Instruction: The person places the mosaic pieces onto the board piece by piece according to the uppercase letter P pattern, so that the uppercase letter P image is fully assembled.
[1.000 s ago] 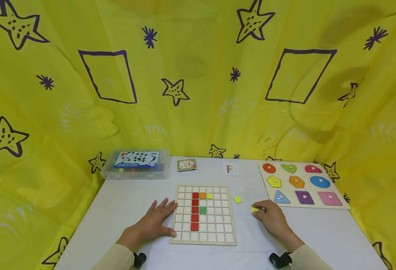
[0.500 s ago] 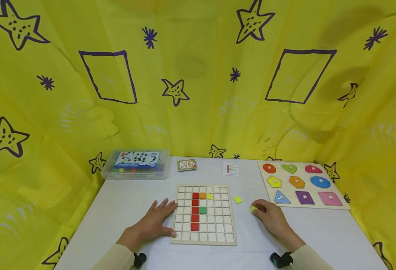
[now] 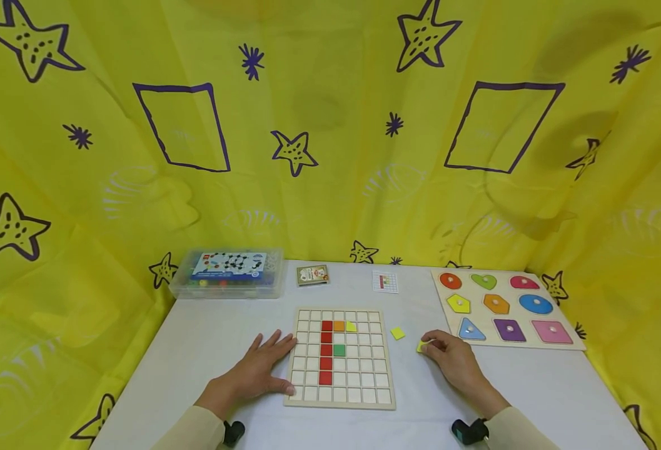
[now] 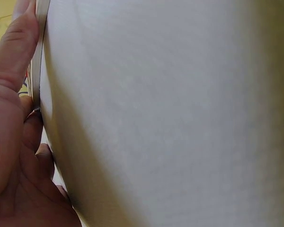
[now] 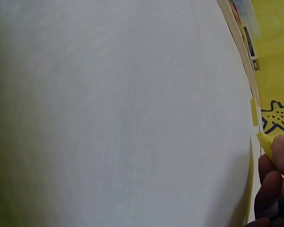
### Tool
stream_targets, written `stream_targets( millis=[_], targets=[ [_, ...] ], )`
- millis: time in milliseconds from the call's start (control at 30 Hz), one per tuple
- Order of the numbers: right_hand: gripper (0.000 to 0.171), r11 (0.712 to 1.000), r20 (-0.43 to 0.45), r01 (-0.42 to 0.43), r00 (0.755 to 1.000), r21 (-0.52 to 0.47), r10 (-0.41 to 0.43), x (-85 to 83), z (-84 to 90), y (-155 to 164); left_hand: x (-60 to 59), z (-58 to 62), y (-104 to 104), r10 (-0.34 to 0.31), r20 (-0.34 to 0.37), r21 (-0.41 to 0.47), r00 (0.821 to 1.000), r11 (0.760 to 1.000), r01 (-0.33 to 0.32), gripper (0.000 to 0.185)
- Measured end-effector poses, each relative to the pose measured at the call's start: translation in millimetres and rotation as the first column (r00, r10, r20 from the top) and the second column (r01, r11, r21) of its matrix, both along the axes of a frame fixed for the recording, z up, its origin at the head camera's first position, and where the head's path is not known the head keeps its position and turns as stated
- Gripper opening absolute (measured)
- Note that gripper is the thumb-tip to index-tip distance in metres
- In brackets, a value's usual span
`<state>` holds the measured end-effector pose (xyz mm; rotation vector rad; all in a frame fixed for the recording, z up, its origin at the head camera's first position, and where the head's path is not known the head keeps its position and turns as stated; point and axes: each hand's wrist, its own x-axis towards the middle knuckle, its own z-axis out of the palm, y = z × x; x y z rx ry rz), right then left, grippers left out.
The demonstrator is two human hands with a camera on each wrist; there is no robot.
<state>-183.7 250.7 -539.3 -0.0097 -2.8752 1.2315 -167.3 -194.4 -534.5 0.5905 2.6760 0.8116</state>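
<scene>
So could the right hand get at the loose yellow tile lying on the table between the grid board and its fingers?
Probably yes. The right hand already pinches one yellow tile, but the loose yellow tile lies close by on bare table, with nothing between them.

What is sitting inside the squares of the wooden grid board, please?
The grid board holds a column of red tiles, an orange tile, a green tile and a tilted yellow tile. The left hand covers its left edge.

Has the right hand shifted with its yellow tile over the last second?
Yes, slightly: the right hand pinching the yellow tile has edged up and left, toward the loose yellow tile and the grid board.
</scene>
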Motion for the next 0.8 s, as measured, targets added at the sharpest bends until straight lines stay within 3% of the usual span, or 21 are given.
stream_targets(
  millis=[267,800],
  targets=[
    [0.016,0.998,-0.014,-0.057,0.998,0.031,0.058,1.3,-2.9,0.1,0.4,0.8,0.0,0.002,0.005,-0.001,1.0,1.0,-0.002,0.107],
    [0.02,0.994,0.025,-0.075,0.997,0.083,0.073,1.9,0.6,-2.8,-0.5,0.3,0.4,-0.004,-0.003,-0.002,1.0,1.0,0.004,0.107]
  ],
)
